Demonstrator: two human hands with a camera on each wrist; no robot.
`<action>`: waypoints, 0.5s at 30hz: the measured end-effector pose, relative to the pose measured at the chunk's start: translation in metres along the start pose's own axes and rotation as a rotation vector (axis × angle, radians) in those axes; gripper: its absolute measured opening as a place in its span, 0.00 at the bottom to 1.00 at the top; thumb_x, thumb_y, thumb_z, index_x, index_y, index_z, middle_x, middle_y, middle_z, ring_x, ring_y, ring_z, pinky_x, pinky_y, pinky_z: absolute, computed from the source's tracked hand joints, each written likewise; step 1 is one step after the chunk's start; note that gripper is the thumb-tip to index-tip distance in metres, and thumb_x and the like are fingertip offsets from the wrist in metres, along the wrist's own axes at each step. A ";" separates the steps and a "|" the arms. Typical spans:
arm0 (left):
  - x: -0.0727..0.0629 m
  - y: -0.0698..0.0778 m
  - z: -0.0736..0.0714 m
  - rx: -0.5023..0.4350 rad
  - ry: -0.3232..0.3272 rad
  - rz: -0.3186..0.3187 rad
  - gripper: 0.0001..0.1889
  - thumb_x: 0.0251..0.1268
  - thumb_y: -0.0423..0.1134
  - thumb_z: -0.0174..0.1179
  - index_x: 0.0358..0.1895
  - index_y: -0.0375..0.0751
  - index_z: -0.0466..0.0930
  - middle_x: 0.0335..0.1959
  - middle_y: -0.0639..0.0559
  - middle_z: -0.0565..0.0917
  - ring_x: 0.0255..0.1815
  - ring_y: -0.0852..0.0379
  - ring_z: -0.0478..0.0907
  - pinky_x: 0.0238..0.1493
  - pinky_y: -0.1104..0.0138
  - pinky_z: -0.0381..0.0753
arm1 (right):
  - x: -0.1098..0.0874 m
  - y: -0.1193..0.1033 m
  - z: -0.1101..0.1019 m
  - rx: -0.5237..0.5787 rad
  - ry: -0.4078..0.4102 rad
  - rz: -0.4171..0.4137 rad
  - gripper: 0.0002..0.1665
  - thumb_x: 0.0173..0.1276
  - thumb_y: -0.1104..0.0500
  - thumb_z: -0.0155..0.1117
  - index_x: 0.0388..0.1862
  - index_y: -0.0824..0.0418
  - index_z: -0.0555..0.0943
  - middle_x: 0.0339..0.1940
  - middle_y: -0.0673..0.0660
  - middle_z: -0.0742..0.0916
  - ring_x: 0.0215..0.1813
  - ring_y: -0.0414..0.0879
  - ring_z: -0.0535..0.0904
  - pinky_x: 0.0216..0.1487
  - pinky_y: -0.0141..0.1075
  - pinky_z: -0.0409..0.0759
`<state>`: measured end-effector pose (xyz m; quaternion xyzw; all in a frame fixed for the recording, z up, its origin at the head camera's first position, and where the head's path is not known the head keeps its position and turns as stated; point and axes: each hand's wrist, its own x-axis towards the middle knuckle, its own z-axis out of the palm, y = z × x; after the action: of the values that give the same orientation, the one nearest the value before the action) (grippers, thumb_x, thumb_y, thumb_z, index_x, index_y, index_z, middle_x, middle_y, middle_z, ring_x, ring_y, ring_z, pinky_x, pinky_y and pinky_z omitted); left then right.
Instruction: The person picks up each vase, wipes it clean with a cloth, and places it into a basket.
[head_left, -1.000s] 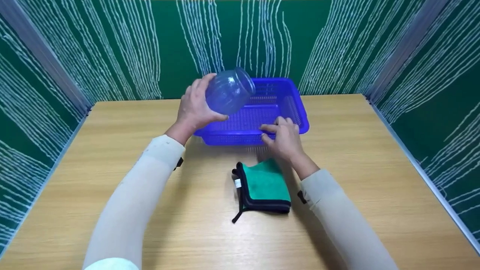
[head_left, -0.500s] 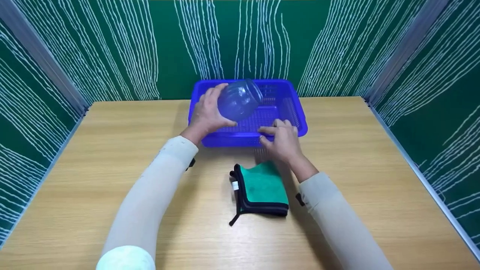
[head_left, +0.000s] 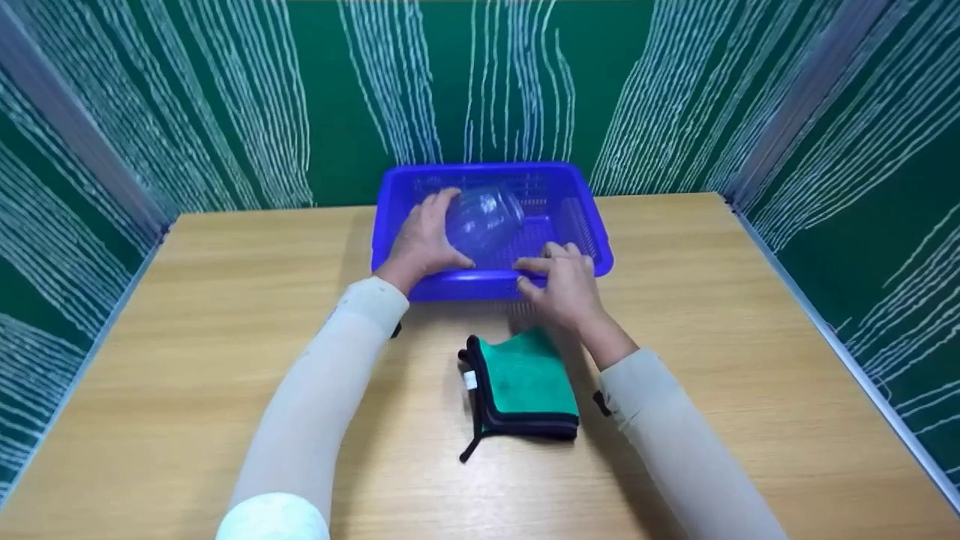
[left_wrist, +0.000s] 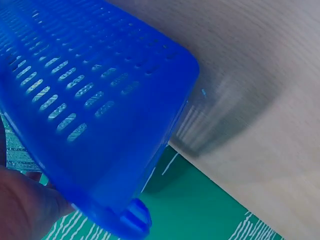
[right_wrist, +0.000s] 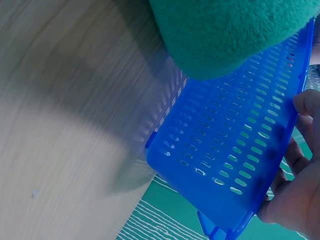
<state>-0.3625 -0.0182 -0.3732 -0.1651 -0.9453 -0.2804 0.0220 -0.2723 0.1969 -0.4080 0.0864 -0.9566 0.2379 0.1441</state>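
A clear, rounded glass jar [head_left: 484, 221] lies tilted inside the blue plastic basket [head_left: 491, 286], its mouth toward the upper right. My left hand [head_left: 427, 236] grips the jar from its left side, thumb near the basket's front rim. At the front rim's right part, my right hand [head_left: 566, 285] pinches the basket edge, its thumb outside and fingers over the rim. In the right wrist view, the right hand [right_wrist: 300, 185] lies along the slotted wall. The left wrist view shows the left hand [left_wrist: 27, 205] partly, beside the basket's rim; the jar is mostly hidden there.
A folded green cloth [head_left: 529, 375] with black edging and a small loop lies on the wooden table [head_left: 187, 375] in front of the basket. Green walls [head_left: 345, 105] with white streaks stand behind the basket and on both sides.
My left hand has carried the jar right and down, from above the basket's left side into the basket. The right hand has stayed at the front rim. The view has shifted slightly.
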 end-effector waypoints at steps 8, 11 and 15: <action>0.001 0.000 0.009 0.039 -0.060 0.005 0.58 0.34 0.55 0.79 0.73 0.56 0.54 0.72 0.49 0.64 0.71 0.48 0.62 0.72 0.51 0.64 | -0.002 0.002 0.003 -0.015 0.033 -0.034 0.15 0.64 0.51 0.64 0.48 0.49 0.87 0.34 0.52 0.78 0.42 0.51 0.66 0.48 0.47 0.62; 0.006 0.004 0.010 0.071 -0.083 0.021 0.57 0.34 0.55 0.79 0.73 0.55 0.55 0.71 0.49 0.65 0.70 0.48 0.62 0.72 0.50 0.64 | -0.001 0.003 0.002 -0.018 0.039 -0.032 0.15 0.63 0.51 0.64 0.48 0.49 0.87 0.34 0.52 0.79 0.42 0.51 0.67 0.48 0.48 0.62; 0.009 0.006 0.010 0.107 -0.111 -0.005 0.56 0.35 0.55 0.79 0.73 0.57 0.55 0.72 0.50 0.64 0.71 0.48 0.62 0.72 0.50 0.62 | -0.001 0.002 0.002 -0.013 0.025 -0.020 0.15 0.64 0.51 0.64 0.49 0.49 0.86 0.37 0.52 0.80 0.45 0.52 0.67 0.51 0.49 0.63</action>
<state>-0.3686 -0.0051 -0.3773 -0.1766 -0.9591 -0.2200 -0.0223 -0.2726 0.1982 -0.4107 0.0921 -0.9554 0.2313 0.1589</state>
